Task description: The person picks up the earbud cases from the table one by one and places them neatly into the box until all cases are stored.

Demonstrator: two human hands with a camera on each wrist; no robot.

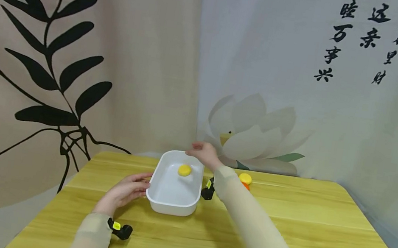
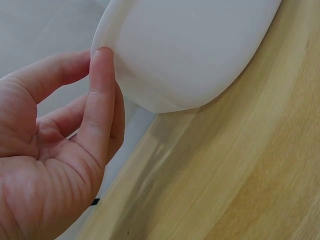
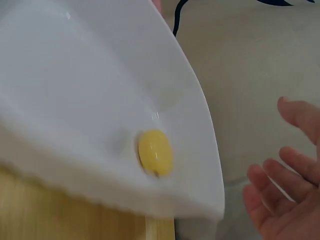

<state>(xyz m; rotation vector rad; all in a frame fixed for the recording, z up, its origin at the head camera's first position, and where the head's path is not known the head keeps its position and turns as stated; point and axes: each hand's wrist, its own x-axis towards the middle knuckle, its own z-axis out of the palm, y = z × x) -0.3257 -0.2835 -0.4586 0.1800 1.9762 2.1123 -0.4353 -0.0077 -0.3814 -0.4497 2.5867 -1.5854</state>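
Note:
A white box (image 1: 171, 203) stands on the wooden table, with a round yellow piece (image 1: 184, 170) inside. My left hand (image 1: 127, 191) is at the box's left side. In the left wrist view that hand (image 2: 65, 130) touches the box (image 2: 195, 55) near its rim with extended, slightly bent fingers. My right hand (image 1: 206, 155) hovers by the far right corner, fingers loose and holding nothing. The right wrist view shows this hand (image 3: 290, 185) apart from the box (image 3: 65, 75), with the yellow piece (image 3: 155, 152) near the box's wall.
Right of the box, beyond my right forearm, another yellow piece (image 1: 245, 178) and a partly hidden orange piece (image 1: 246, 186) lie on the table (image 1: 307, 226). A printed curtain (image 1: 145, 69) hangs behind the table's far edge.

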